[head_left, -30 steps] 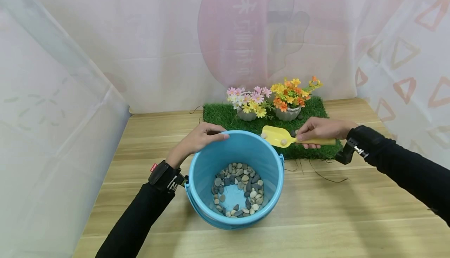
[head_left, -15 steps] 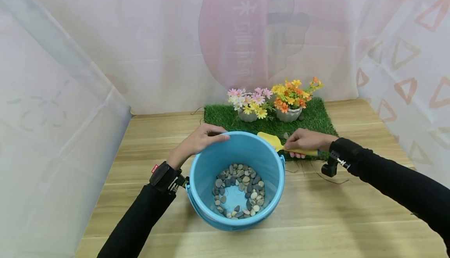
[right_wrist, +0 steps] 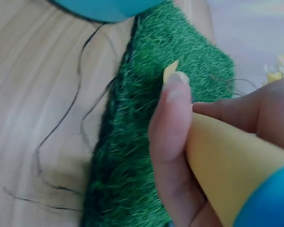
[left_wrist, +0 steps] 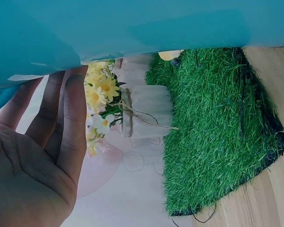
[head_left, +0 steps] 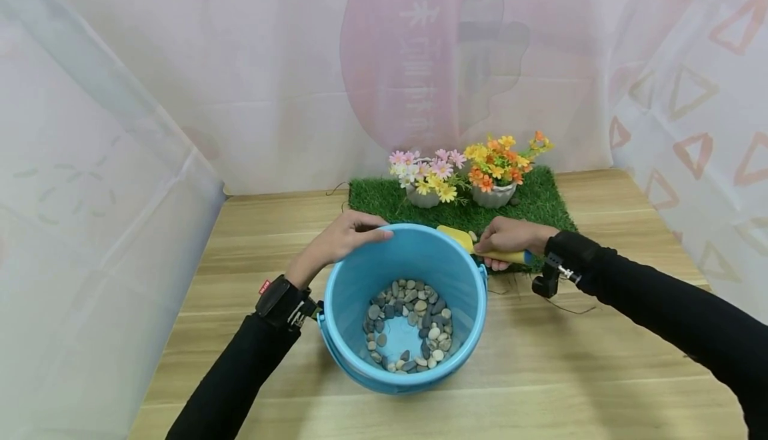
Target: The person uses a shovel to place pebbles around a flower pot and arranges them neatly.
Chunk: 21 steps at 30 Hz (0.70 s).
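A blue bucket [head_left: 414,248] stands in front of me, with many grey and pale pebbles [head_left: 435,335] ringing its floor. My left hand [head_left: 337,240] grips the far-left rim, thumb on the rim and fingers against the outer wall [left_wrist: 75,113]. Just right of the bucket, my right hand [head_left: 510,235] holds a small yellow shovel [head_left: 458,237] low over the artificial grass mat [head_left: 543,217]. In the right wrist view, fingers wrap the shovel's yellow handle [right_wrist: 222,156], which ends in blue. The bucket rim hides part of the scoop. A pebble [head_left: 473,235] shows beside it.
Two pots of artificial flowers, one pink and yellow [head_left: 424,197], one orange [head_left: 494,195], stand at the back of the mat. Loose dark threads [head_left: 567,308] trail onto the wooden table [head_left: 576,373]. Printed cloth [head_left: 282,93] walls the back and sides.
My right hand has brought the shovel left and down onto the mat beside the bucket. The pebbles seen on its scoop earlier are no longer visible there. My left hand stays on the rim.
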Each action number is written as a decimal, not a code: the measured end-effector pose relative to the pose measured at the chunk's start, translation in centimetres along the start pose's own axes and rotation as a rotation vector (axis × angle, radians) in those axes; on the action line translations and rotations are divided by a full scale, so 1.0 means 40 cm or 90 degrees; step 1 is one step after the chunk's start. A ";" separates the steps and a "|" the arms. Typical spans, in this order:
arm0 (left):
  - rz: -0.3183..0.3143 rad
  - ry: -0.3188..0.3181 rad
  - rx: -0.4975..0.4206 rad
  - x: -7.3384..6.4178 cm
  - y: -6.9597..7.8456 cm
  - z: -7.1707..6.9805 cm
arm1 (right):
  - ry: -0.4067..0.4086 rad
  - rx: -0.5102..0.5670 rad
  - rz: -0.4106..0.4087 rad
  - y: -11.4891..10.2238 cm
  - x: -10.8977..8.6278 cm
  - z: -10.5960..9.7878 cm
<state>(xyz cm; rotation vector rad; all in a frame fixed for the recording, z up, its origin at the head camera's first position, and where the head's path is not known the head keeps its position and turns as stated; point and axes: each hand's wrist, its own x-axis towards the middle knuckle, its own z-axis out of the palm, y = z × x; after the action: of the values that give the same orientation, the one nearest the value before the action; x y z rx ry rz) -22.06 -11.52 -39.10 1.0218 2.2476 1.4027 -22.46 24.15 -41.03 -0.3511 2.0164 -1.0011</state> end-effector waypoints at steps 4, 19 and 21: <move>0.000 0.002 0.004 -0.001 -0.002 -0.001 | -0.026 0.010 0.038 -0.027 0.013 -0.007; -0.010 0.002 -0.005 -0.001 0.000 0.000 | -0.098 0.023 0.111 -0.117 0.041 -0.046; -0.011 0.003 -0.005 -0.002 0.000 -0.001 | -0.104 0.017 0.115 -0.128 0.039 -0.051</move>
<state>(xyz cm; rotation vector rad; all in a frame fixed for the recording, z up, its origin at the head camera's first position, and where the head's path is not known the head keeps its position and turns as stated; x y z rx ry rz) -22.01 -11.61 -39.11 0.9959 2.2461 1.4074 -25.60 21.07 -37.36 -0.2237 1.8501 -0.8579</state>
